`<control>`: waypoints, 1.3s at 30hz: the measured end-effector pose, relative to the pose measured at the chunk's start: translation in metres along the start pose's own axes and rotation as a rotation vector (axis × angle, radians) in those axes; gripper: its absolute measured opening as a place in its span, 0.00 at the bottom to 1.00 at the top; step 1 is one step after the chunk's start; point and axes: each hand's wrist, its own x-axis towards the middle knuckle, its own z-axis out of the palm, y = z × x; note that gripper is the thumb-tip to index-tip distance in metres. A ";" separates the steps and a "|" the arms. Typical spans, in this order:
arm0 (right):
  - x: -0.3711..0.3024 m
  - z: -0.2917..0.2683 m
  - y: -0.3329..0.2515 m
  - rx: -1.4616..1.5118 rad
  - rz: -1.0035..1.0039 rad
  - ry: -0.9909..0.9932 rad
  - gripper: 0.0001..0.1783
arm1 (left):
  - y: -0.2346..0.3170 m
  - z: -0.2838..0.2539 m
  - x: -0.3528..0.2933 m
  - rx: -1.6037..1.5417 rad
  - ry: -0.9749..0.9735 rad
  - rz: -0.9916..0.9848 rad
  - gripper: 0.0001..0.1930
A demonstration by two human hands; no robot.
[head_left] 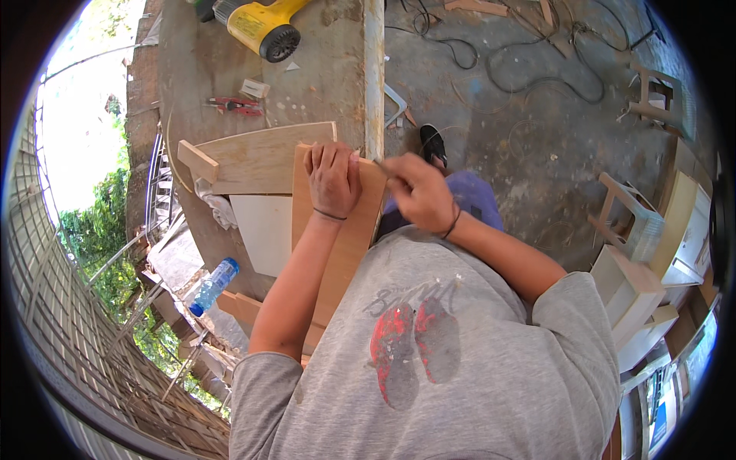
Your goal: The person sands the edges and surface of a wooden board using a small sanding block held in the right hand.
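A long brown wooden board (pixel 345 245) lies in front of me along the workbench edge. My left hand (pixel 335 180) is closed over its far end, fingers curled on the board. Just right of that end, my right hand (pixel 420 192) is closed in a fist. A thin dark tip shows at its fingers, close to the board's right corner; the rest is hidden, so I cannot make out what it is. Beside the left hand lie a curved plywood panel (pixel 261 157) with a small block at its end and a white panel (pixel 262 230).
A yellow power tool (pixel 261 27), red-handled pliers (pixel 236 106) and a small pale block (pixel 254 88) lie on the workbench (pixel 330 77). A blue-capped bottle (pixel 215 287) lies left. Cables (pixel 529 84) cross the floor; stools (pixel 625 215) and wooden boxes (pixel 625 287) stand right.
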 end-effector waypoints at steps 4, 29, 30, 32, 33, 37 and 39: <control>0.011 -0.006 0.021 0.030 0.043 -0.043 0.17 | 0.002 -0.001 0.003 0.003 0.045 0.032 0.06; -0.063 0.029 0.011 -0.604 -0.542 -0.256 0.19 | -0.012 0.011 -0.001 -0.325 0.314 -0.105 0.05; -0.069 0.030 0.011 -0.602 -0.552 -0.309 0.21 | -0.011 0.009 -0.005 -0.390 0.346 -0.156 0.05; -0.066 0.022 0.008 -0.544 -0.534 -0.257 0.23 | -0.014 -0.001 -0.022 -0.327 0.445 -0.104 0.07; -0.056 0.015 0.004 -0.573 -0.484 -0.156 0.23 | -0.017 -0.008 -0.034 -0.255 0.525 -0.055 0.10; -0.015 -0.008 0.000 -0.714 -0.390 0.002 0.22 | -0.026 -0.031 -0.133 0.030 0.405 -0.142 0.17; -0.011 0.000 0.000 -0.745 -0.413 -0.014 0.22 | -0.042 -0.036 -0.199 0.139 0.351 -0.241 0.21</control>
